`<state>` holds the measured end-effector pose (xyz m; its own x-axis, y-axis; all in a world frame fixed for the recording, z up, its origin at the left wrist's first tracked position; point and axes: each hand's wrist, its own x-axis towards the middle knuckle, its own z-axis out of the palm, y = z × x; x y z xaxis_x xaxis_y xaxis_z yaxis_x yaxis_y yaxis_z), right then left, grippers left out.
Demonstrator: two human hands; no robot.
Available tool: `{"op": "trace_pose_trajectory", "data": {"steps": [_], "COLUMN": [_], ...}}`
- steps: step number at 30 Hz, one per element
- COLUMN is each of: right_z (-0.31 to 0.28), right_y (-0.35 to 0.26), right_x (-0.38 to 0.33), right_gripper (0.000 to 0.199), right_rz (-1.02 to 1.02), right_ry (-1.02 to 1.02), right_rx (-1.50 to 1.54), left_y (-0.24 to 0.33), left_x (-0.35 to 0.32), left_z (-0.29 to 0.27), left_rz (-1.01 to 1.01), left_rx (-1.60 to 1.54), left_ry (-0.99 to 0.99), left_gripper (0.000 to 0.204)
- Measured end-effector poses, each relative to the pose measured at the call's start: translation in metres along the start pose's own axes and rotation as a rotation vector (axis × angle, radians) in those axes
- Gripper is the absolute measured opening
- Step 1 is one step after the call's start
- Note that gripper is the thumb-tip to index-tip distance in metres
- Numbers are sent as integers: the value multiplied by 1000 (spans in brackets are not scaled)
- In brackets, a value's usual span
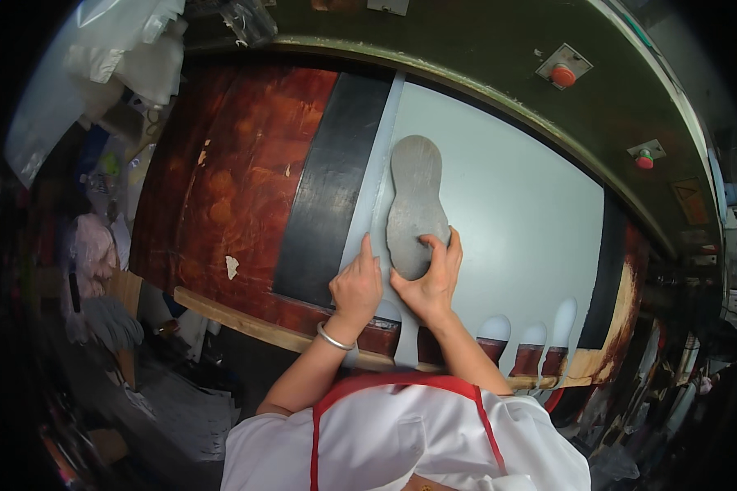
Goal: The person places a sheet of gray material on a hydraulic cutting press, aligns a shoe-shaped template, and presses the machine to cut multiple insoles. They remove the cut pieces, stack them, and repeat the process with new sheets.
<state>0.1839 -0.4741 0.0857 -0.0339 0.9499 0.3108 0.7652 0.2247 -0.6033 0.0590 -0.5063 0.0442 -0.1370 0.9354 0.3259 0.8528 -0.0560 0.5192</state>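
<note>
A grey cutting die shaped like a shoe sole lies lengthwise on a pale grey sheet, near the sheet's left edge. My right hand grips the die's near end, with the thumb at its lower left edge and the fingers curled over its right side. To the left of the die, my left hand rests at the sheet's edge, its index finger stretched forward and nothing visible in it. Rounded cutouts line the sheet's near edge, with narrow strips hanging down between them.
Beneath the sheet is a worn red-brown board with a black strip. A dark green machine beam spans the far side, carrying a red button. A wooden rail edges the front. Plastic bags hang at far left.
</note>
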Motion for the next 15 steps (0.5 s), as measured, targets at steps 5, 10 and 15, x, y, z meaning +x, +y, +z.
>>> {"op": "trace_pose_trajectory", "data": {"steps": [5, 10, 15], "right_z": [5, 0, 0], "right_y": [15, 7, 4], "right_x": [-10, -18, -32], "right_gripper": [78, 86, 93], "right_rz": [-17, -37, -73], "right_ry": [-14, 43, 52], "right_rx": [44, 96, 60], "left_y": [-3, -3, -1], "left_x": [0, -7, -5], "left_z": [2, 6, 4], "left_rz": [33, 67, 36], "left_rx": [-20, 19, 29], "left_ry": [18, 114, 123], "left_gripper": [45, 45, 42]}}
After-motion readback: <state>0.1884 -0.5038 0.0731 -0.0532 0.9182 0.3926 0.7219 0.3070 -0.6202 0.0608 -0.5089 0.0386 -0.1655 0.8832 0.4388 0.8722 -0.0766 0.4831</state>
